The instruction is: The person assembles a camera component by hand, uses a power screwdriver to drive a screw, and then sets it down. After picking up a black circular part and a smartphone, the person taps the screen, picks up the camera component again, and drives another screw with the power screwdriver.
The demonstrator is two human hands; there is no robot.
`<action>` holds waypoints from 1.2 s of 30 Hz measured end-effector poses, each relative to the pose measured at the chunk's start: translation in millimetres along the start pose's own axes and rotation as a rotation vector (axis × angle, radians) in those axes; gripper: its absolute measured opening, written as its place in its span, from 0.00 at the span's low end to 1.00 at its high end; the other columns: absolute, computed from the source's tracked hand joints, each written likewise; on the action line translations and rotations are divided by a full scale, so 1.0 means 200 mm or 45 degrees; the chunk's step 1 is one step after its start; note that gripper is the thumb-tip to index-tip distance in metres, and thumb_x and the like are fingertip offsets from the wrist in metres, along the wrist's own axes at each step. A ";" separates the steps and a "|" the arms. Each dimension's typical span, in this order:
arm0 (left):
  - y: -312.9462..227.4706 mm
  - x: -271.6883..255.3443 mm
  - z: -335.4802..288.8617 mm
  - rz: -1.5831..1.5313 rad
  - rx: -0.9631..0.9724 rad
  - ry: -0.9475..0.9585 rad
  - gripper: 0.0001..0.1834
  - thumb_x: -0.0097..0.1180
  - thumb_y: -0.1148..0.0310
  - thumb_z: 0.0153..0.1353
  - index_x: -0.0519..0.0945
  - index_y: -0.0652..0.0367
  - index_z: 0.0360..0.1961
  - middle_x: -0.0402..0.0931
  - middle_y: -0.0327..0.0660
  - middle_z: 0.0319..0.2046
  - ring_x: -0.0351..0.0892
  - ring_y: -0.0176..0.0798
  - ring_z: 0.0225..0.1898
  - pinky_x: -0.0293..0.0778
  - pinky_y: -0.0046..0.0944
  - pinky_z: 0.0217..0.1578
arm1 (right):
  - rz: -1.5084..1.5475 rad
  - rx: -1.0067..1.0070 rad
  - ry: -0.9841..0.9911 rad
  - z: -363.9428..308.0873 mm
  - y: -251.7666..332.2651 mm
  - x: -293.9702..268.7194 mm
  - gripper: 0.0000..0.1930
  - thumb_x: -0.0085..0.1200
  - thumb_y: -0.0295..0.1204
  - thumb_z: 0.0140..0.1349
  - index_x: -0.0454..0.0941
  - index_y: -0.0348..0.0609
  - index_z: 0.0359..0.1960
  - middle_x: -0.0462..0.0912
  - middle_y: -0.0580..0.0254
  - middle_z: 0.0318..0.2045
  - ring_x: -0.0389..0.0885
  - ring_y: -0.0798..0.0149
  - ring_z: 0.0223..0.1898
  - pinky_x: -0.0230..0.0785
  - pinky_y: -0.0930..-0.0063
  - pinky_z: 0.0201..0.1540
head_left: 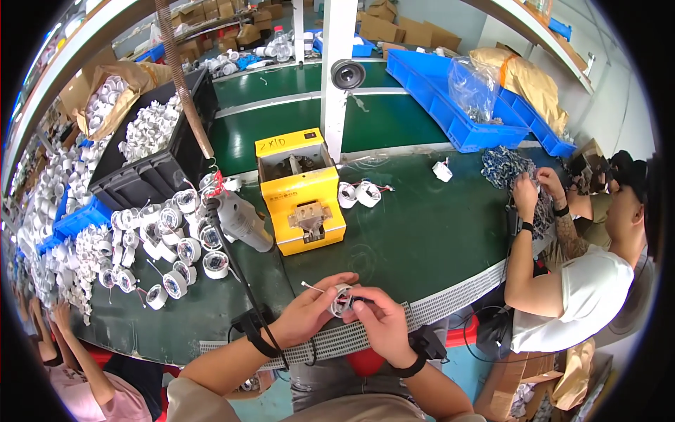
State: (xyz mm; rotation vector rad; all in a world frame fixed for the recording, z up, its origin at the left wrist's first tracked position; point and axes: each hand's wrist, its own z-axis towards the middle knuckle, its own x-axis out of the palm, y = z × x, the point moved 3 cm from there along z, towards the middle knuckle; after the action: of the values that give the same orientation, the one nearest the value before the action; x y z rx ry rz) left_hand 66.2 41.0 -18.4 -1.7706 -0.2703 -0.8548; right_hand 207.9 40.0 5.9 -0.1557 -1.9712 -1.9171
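Near the front edge of the green bench, my left hand (pixel 308 313) is closed round a small round white housing (pixel 342 301) with wires inside. A thin white lead with a small plug sticks out past my left fingers. My right hand (pixel 383 325) pinches the right side of the same housing, where a small dark part shows between the fingertips; its kind I cannot make out. Beyond my hands stands a yellow box-shaped screw feeder (pixel 304 204). Left of it a grey electric screwdriver (pixel 242 219) hangs tilted from a coiled spring (pixel 184 88).
Several similar white housings (pixel 174 283) lie at the left, with two more (pixel 367 193) beside the feeder. A black crate (pixel 140 184) of white parts stands behind. Blue trays (pixel 429 77) sit far right. A co-worker (pixel 562 302) handles small parts at the right; another person's arms (pixel 84 355) show lower left.
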 end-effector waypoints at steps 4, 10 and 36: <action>0.00 0.00 0.01 -0.072 0.041 0.081 0.23 0.39 0.63 0.71 0.60 0.61 0.63 0.59 0.43 0.63 0.58 0.40 0.64 0.56 0.43 0.64 | -0.218 -0.063 0.026 0.00 -0.01 -0.01 0.10 0.59 0.20 0.56 0.80 0.37 0.41 0.82 0.63 0.26 0.81 0.73 0.30 0.76 0.80 0.34; 0.01 -0.01 0.01 -0.052 0.021 0.101 0.23 0.37 0.64 0.71 0.59 0.59 0.64 0.56 0.44 0.65 0.57 0.42 0.65 0.54 0.45 0.65 | -0.988 -0.482 0.068 0.05 0.05 -0.03 0.11 0.65 0.22 0.47 0.84 0.45 0.35 0.83 0.61 0.27 0.78 0.64 0.30 0.71 0.75 0.33; -0.09 -0.08 -0.01 0.755 -0.172 0.050 0.26 0.47 0.73 0.66 0.59 0.64 0.63 0.71 0.45 0.51 0.71 0.38 0.53 0.70 0.42 0.54 | -0.983 -0.541 0.111 0.26 0.17 0.09 0.13 0.60 0.24 0.55 0.79 0.39 0.43 0.81 0.54 0.37 0.82 0.60 0.37 0.74 0.72 0.39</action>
State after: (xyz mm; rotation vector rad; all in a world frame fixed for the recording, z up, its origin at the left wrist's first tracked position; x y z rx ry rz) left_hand 44.2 49.3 -14.6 -1.8127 0.3361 -0.4826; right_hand 192.7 90.6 44.9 0.6594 -1.6589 -2.7367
